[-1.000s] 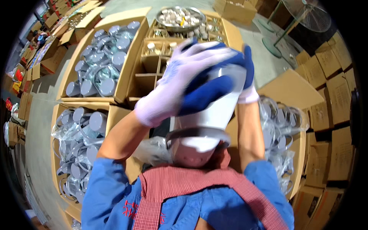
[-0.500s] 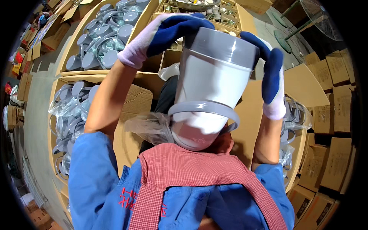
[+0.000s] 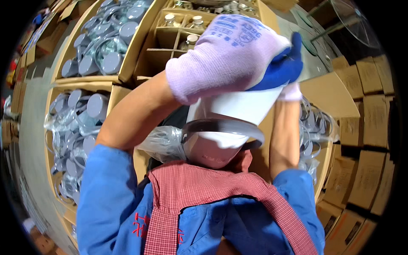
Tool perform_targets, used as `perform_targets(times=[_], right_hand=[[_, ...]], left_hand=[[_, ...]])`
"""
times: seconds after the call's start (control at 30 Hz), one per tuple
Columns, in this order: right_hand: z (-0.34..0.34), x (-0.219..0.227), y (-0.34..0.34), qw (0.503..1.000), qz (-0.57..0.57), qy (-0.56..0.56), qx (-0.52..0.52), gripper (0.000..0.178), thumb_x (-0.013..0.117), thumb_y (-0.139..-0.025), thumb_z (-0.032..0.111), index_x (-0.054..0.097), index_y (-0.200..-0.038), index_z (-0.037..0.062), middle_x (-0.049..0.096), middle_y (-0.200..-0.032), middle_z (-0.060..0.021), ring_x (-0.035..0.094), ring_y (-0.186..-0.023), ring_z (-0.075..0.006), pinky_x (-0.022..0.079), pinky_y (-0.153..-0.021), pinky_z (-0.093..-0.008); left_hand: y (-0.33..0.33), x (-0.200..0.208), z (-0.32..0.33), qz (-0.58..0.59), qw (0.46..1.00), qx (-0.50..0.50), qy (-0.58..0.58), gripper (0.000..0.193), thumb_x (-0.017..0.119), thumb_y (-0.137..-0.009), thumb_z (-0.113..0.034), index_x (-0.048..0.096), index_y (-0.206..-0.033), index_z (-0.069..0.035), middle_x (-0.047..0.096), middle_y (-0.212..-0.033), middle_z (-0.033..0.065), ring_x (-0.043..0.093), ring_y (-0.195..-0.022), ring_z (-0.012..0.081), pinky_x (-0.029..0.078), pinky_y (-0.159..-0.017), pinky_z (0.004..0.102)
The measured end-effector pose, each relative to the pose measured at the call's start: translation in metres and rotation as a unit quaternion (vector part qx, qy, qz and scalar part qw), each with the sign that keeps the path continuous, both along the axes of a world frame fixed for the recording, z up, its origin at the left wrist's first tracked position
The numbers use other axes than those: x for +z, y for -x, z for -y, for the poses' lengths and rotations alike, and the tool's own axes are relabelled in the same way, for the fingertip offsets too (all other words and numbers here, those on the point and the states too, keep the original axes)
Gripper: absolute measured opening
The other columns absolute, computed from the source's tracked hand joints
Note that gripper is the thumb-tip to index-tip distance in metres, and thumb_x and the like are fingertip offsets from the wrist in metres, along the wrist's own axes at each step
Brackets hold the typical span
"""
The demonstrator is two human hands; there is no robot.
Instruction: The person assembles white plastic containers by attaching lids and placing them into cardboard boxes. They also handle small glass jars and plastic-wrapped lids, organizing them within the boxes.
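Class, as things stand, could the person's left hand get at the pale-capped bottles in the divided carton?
Probably yes: the left hand appears close to the pale-capped bottles, and the divided carton is open above them. It would likely first have to leave the white container, whose far end it covers.

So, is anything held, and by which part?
Seemingly the white bucket, around its far end: left hand over it, right hand beside it; exact grip hidden.

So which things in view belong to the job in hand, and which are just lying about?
Likely job things:
white container, left hand and right hand at its upper end
its gray handle
boxed gray pieces
clear plastic beside the container

Seemingly just around:
standing fan
stacked cardboard boxes
capped bottles (role unclear)
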State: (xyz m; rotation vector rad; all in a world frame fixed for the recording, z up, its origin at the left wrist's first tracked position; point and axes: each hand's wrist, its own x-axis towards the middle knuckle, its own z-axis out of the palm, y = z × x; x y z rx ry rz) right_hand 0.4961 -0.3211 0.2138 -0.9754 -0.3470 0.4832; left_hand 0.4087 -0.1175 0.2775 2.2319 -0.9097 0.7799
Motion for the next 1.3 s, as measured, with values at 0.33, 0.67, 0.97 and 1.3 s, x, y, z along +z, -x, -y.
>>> perform_targets(times=[0.33,0.67,0.97,1.3], right_hand=[[0.036,0.010,-0.006,0.994,-0.041,0.007,0.098,0.063,0.034,-0.104,0.047,0.064,-0.119,-0.0069,0.065,-0.123,-0.0214,0.062,-0.114,-0.0259,0.046,-0.102,-0.0383],[0.018,0.099,0.013,0.764,0.393,0.491,0.141,0.027,0.059,-0.090,0.009,0.065,-0.112,-0.0066,0.064,-0.104,-0.0075,0.059,-0.096,-0.0135,0.045,-0.089,-0.0265],[-0.007,0.126,0.039,0.614,0.610,0.498,-0.055,0.019,0.051,-0.094,-0.002,0.065,-0.106,-0.0064,0.067,-0.107,-0.0130,0.063,-0.100,-0.0215,0.045,-0.094,-0.0296],[0.010,-0.016,-0.129,0.607,0.405,0.654,-0.199,0.051,0.049,-0.101,0.039,0.049,-0.139,0.0059,0.060,-0.127,-0.0240,0.056,-0.119,-0.0413,0.044,-0.101,-0.0422]], left_hand=[[-0.020,-0.040,-0.036,0.019,0.955,-0.162,0.247,0.037,0.069,-0.087,-0.023,0.066,-0.120,-0.006,0.069,-0.114,0.0134,0.064,-0.111,0.0256,0.048,-0.099,0.0367],[0.158,-0.163,-0.127,-0.548,0.834,0.045,0.050,0.024,0.068,-0.090,-0.019,0.067,-0.105,0.001,0.068,-0.091,0.0154,0.067,-0.096,0.0244,0.051,-0.086,0.0375],[-0.063,-0.022,-0.085,-0.318,0.837,-0.005,0.446,0.019,0.062,-0.091,-0.010,0.067,-0.108,-0.004,0.069,-0.098,0.0075,0.068,-0.087,0.0195,0.055,-0.077,0.0306],[-0.118,0.045,-0.113,-0.233,0.913,-0.001,0.336,0.019,0.059,-0.093,-0.019,0.068,-0.097,-0.002,0.063,-0.082,0.0009,0.061,-0.075,0.0091,0.050,-0.068,0.0248]])
